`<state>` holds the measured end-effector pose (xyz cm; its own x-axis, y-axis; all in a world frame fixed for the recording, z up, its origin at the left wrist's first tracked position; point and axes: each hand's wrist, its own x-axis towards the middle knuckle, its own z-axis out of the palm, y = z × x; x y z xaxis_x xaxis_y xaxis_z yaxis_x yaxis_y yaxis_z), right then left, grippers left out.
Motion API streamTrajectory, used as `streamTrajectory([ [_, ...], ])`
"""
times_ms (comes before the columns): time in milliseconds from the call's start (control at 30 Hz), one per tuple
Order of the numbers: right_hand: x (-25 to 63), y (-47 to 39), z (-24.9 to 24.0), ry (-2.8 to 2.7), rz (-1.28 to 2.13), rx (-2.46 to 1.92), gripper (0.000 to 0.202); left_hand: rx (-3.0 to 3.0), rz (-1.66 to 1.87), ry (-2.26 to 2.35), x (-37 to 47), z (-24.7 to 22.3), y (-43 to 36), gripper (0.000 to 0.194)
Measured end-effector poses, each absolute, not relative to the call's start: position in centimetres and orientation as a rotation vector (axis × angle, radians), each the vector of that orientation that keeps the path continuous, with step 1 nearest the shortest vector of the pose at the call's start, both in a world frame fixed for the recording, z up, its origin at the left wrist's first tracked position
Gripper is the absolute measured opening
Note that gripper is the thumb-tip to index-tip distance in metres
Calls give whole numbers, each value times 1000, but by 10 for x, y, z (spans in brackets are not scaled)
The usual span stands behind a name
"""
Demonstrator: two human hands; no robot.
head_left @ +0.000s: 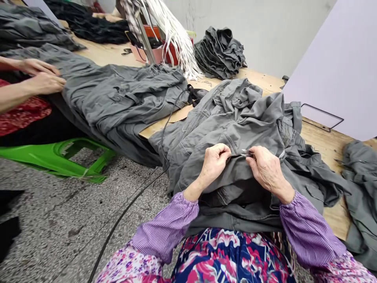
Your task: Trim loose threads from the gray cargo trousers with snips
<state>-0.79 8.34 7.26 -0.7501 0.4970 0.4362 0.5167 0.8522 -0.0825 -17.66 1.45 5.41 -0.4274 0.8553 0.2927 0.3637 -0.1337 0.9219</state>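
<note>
A grey cloth garment [200,137] with stitched seams lies in a heap across the table edge and over my lap. My left hand [215,160] pinches a bit of its fabric between thumb and fingertips. Close to the right of it, my right hand [266,167] is closed around small thread snips [245,153]. Their pointed metal tips face left toward the pinched fabric. Most of the snips is hidden inside my fingers.
At the left, a co-worker's hands [44,76] rest on another grey garment [118,98]. A green plastic stool [59,157] stands below. A black cable [129,208] runs down to the floor. White strips [176,35] hang behind, near a grey garment pile [219,53]. A wire frame [322,116] stands right.
</note>
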Motion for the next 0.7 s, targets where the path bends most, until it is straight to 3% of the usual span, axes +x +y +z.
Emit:
streamTrajectory([
  [233,-24,75,84,-2740,-373,-679,16,1234,1652,1667,-177,55,15,11],
  [700,-37,64,81,-2762,-213,-649,17,1398,1695,1925,-174,52,10,12],
])
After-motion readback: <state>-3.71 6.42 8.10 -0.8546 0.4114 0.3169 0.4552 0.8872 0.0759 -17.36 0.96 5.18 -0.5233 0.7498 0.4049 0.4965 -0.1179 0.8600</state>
